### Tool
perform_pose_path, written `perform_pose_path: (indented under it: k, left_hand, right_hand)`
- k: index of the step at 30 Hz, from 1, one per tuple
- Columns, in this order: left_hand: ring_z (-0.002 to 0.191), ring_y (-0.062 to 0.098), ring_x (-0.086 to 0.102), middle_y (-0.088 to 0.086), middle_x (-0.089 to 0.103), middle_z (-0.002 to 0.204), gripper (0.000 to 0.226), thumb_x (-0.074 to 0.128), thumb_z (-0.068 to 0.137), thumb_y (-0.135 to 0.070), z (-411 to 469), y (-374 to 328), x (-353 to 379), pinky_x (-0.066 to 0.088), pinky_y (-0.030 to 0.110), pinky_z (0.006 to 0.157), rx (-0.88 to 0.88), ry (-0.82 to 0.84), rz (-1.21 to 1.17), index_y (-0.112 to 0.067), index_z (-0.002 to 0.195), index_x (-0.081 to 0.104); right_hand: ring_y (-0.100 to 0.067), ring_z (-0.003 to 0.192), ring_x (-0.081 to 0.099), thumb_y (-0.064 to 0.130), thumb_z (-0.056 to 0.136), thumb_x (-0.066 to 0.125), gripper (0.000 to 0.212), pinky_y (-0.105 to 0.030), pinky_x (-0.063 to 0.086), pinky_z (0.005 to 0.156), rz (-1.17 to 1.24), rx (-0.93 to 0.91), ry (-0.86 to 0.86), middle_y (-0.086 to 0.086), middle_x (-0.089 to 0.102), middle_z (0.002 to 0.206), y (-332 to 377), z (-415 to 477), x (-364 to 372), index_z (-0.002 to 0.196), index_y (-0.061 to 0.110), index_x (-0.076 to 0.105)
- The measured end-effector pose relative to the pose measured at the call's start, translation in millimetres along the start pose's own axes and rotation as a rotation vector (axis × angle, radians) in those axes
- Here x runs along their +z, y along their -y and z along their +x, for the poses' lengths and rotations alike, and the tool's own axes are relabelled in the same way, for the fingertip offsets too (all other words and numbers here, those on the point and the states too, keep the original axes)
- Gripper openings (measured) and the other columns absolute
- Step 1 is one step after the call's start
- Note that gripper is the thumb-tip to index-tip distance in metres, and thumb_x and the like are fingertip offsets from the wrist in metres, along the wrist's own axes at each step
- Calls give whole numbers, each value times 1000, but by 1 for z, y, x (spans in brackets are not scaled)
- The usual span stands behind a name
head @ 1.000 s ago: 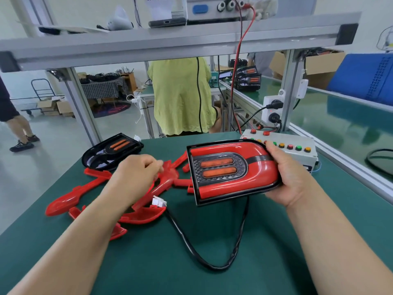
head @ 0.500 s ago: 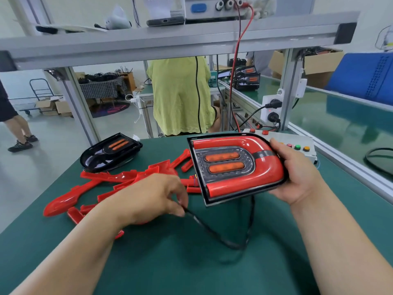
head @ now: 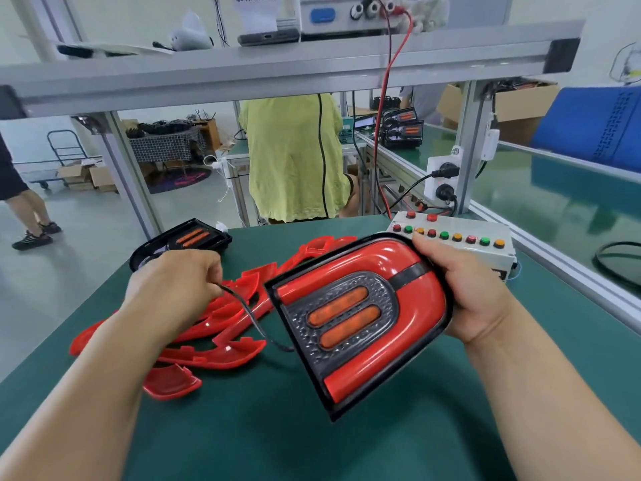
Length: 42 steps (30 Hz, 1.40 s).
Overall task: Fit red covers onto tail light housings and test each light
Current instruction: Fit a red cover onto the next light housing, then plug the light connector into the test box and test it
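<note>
Gripping the tilted-up tail light (head: 409, 328), right hand (head: 464, 293) — left hand (head: 173, 282), raised now, pinching cable (head: 248, 312).

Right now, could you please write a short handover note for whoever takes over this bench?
Left hand pinches the thin black cable running from the light.
Right hand grips the black tail light housing with its glossy red plastic cover fitted, tilted above the green mat.
Loose red covers lie piled on the mat; a second black housing, uncovered, sits behind them.
Done: cover on the held unit.
Left: test it, probably at the white button box, then cover the second housing.
</note>
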<state>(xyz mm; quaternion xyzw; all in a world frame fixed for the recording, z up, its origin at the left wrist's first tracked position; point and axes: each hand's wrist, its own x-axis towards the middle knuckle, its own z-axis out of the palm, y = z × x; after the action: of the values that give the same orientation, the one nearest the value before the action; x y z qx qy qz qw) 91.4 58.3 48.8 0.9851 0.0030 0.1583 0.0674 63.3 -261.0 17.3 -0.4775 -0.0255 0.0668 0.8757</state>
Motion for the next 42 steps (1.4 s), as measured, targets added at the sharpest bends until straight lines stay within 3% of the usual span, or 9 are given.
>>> perform_pose_path:
  k: [6, 11, 15, 21, 27, 30, 35, 39, 42]
  left_hand:
    - [74, 12, 61, -10, 65, 75, 22, 84, 68, -27, 3, 9, -3, 45, 26, 62, -6, 259, 169, -28, 69, 62]
    - [82, 24, 61, -2, 63, 84, 8, 68, 79, -20, 3, 6, -4, 55, 36, 74, -104, 132, 229, -24, 76, 62]
    - [78, 30, 61, 7, 66, 80, 7, 62, 82, -16, 12, 12, 1, 49, 34, 68, -226, 37, 20, -19, 76, 59]
    - [60, 20, 55, 7, 64, 65, 17, 70, 83, -3, 16, 14, 2, 43, 28, 60, -255, 22, -761, -20, 87, 71]
    - [56, 15, 51, 4, 59, 57, 14, 68, 85, -2, 12, 14, -4, 39, 26, 57, -229, 66, -825, -15, 88, 73]
    - [54, 14, 50, 5, 58, 58, 13, 69, 85, -3, 10, 11, -5, 39, 26, 56, -197, 58, -829, -15, 89, 73]
    - [46, 4, 48, -6, 50, 50, 18, 72, 84, -6, 9, 4, -1, 38, 25, 57, -89, 89, -877, -17, 97, 71]
    - [61, 19, 45, 12, 52, 67, 18, 74, 83, -20, 2, -14, -7, 40, 24, 59, -1, 161, -1071, -24, 100, 74]
    - [52, 15, 42, 6, 54, 59, 14, 73, 74, -30, -7, -39, -13, 37, 19, 48, 41, 201, -1196, -23, 86, 76]
  right_hand:
    - [-32, 84, 73, 36, 82, 55, 43, -51, 58, 78, 139, 45, 13, -20, 74, 99, -8, 3, 10, 101, 3, 75]
    - [-35, 100, 71, 34, 88, 52, 43, -55, 59, 76, 278, 29, 49, -21, 71, 115, -5, 3, 7, 100, 3, 78]
    - [-34, 91, 74, 33, 84, 53, 39, -51, 61, 68, 265, 13, 26, -18, 75, 104, 1, 1, 2, 91, 6, 81]
    - [-25, 66, 72, 28, 96, 52, 30, -38, 61, 61, -101, 82, -73, -16, 75, 85, -7, 1, 5, 97, 6, 73]
    - [-23, 93, 72, 21, 91, 53, 29, -39, 59, 83, -317, 177, 121, -11, 74, 113, -10, -5, 10, 106, 19, 78]
    - [-29, 101, 65, 11, 94, 50, 28, -46, 51, 96, -454, 195, 146, -16, 71, 116, 2, -10, 0, 111, 11, 73]
    - [-9, 58, 53, 15, 94, 59, 16, -24, 40, 53, -874, 240, 114, 3, 60, 70, 14, -18, -9, 80, 22, 63]
    - [-7, 57, 51, 33, 85, 71, 15, -20, 41, 54, -1022, 252, 87, 5, 59, 67, 15, -19, -10, 81, 22, 61]
    - [-9, 57, 54, 38, 71, 82, 26, -22, 45, 58, -1087, 215, -2, 3, 63, 65, 18, -19, -9, 73, 19, 65]
